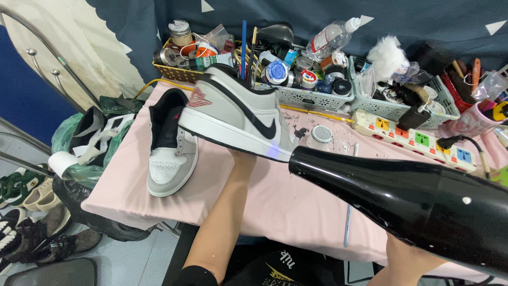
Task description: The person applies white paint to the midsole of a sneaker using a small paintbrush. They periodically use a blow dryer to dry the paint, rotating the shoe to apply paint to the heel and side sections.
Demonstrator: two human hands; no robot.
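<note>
Two grey, white and black sneakers: one held sneaker [235, 114] is raised on my left hand [243, 157], which supports it from beneath, fingers hidden by the sole; the second sneaker [170, 148] lies flat on the pink table cover [296, 206]. One black hair dryer [402, 204], nozzle tip just beside the raised sole, is gripped by my right hand [407, 257], mostly hidden under it. Behind: one power strip [418, 139] and three crowded supply baskets [317, 98].
</note>
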